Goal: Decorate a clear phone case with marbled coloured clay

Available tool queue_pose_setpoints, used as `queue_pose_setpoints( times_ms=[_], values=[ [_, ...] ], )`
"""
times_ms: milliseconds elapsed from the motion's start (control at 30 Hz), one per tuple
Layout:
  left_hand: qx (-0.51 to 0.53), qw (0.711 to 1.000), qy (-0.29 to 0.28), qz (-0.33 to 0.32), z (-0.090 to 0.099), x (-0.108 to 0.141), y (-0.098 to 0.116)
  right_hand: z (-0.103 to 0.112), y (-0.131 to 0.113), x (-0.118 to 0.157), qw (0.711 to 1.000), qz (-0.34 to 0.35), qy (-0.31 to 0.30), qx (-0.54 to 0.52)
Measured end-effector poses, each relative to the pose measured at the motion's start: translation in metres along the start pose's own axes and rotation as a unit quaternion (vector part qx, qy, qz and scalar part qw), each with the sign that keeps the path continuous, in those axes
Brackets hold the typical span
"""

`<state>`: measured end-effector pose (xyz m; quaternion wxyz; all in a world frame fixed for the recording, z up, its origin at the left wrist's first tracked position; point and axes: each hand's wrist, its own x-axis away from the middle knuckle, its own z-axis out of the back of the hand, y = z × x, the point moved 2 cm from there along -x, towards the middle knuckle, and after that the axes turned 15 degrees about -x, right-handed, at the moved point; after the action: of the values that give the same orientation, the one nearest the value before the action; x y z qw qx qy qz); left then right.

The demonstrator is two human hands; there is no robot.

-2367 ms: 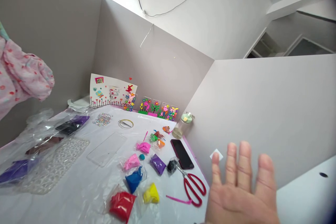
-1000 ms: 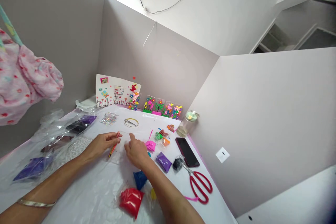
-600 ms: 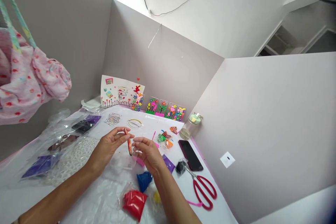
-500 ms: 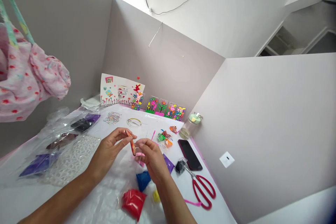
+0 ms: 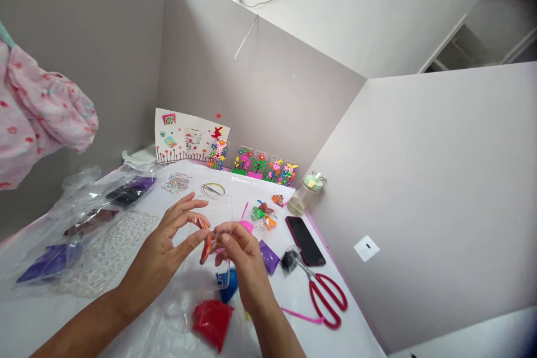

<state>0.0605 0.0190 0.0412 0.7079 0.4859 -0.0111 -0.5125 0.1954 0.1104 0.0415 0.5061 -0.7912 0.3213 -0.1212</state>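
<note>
Both hands are raised above the white plastic-covered table, near its middle. The left hand has its thumb and forefinger pinched on a slim orange-red stick tool, the remaining fingers spread apart. The right hand is closed by its fingertips on the edge of a clear rectangular plastic phone case, which stands roughly upright between the hands; the tool lies against the case's lower part.

Beneath the hands lie a red clay packet and a blue clay packet, just beside each other. A purple clay packet sits to the right of the right hand. Further right, a black smartphone lies flat, with red-handled scissors near it. A clear jar with a green lid stands against the partition.
</note>
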Motion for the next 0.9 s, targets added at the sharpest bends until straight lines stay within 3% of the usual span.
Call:
queue_pose_setpoints(
  times_ms=[167,500,733,900],
  values=[
    [-0.044,0.997,0.055,-0.027,-0.006,0.002,-0.003,-0.003,0.009,0.003,0.999,-0.015,-0.021,-0.033],
    [-0.03,0.995,0.09,0.012,-0.008,0.002,-0.009,-0.004,0.011,0.002,0.996,-0.039,-0.033,-0.068],
    [-0.032,0.998,0.056,0.007,-0.007,0.001,-0.011,-0.003,0.013,0.002,0.999,-0.025,-0.018,-0.029],
    [0.027,0.999,0.022,0.036,0.002,-0.002,-0.012,0.008,0.007,-0.005,0.996,0.021,0.053,0.063]
  ],
)
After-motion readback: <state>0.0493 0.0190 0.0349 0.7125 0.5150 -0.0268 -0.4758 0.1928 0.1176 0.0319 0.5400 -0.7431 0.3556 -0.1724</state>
